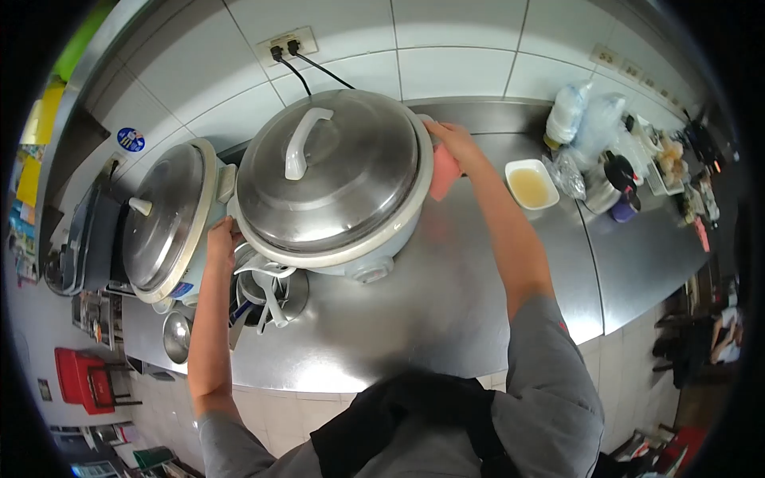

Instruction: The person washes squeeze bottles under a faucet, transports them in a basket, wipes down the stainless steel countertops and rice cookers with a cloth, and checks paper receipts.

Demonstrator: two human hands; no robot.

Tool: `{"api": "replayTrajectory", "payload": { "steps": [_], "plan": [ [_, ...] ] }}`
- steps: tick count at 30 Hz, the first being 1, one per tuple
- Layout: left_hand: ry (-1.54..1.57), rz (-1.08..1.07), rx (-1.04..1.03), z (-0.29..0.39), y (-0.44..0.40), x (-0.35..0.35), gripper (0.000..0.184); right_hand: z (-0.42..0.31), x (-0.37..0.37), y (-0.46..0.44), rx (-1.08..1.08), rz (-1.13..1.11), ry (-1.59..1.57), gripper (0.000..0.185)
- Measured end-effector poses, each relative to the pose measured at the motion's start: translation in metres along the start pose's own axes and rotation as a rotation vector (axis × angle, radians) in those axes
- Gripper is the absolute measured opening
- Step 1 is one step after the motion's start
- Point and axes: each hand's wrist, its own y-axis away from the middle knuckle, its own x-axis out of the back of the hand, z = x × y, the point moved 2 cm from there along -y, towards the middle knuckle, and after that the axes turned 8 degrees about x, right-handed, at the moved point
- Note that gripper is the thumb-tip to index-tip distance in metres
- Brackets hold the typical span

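Observation:
A large electric rice cooker [370,268] with a domed metal lid [351,171] and a pale lid handle stands on the steel counter between my hands. My left hand [221,240] is closed at its left side handle, with the fingertips partly hidden. At the opposite side, my right hand [453,145] is closed around a pink cloth [445,174] and touches the cooker's rim by the right handle. Close below my left hand, ladles and scoops [272,299] stand in a metal container. A second lidded rice cooker [171,219] is to the left.
Two black plugs [285,49] sit in a wall outlet, their cords running behind the cooker. To the right are a white square bowl of yellowish liquid [532,185], a steel jug [607,182] and plastic bags [599,127]. A metal bowl [177,337] lies near the left front edge.

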Motion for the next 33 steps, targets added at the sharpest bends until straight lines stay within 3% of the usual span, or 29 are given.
{"api": "replayTrajectory", "payload": {
  "steps": [8,11,16,20,22,28,31,33],
  "plan": [
    [-0.071,-0.008,0.119,0.006,0.092,-0.044,0.036,0.036,0.054,-0.043,0.008,-0.023,-0.185,0.053],
    [0.028,-0.176,0.198,0.005,0.130,-0.074,0.038,0.017,0.077,-0.006,-0.021,0.019,-0.095,0.050],
    [0.054,-0.351,0.292,-0.010,0.166,-0.125,0.042,0.027,0.121,0.080,0.150,0.143,0.001,0.043],
    [0.179,-0.449,0.296,-0.022,0.190,-0.170,0.041,0.030,0.141,0.158,-0.073,0.261,0.075,0.040],
    [0.222,-0.461,0.274,-0.027,0.200,-0.190,0.041,0.038,0.141,0.189,-0.067,0.300,0.056,0.038],
    [0.276,-0.527,0.217,-0.053,0.210,-0.251,0.046,0.082,0.111,0.240,-0.045,0.308,0.348,0.038],
    [0.227,-0.571,0.208,-0.066,0.218,-0.278,0.046,0.108,0.079,0.245,-0.071,0.033,0.407,0.046],
    [0.099,-0.688,0.154,-0.068,0.224,-0.276,0.049,0.141,0.063,0.254,0.214,0.022,0.990,0.055]
  ]
}}
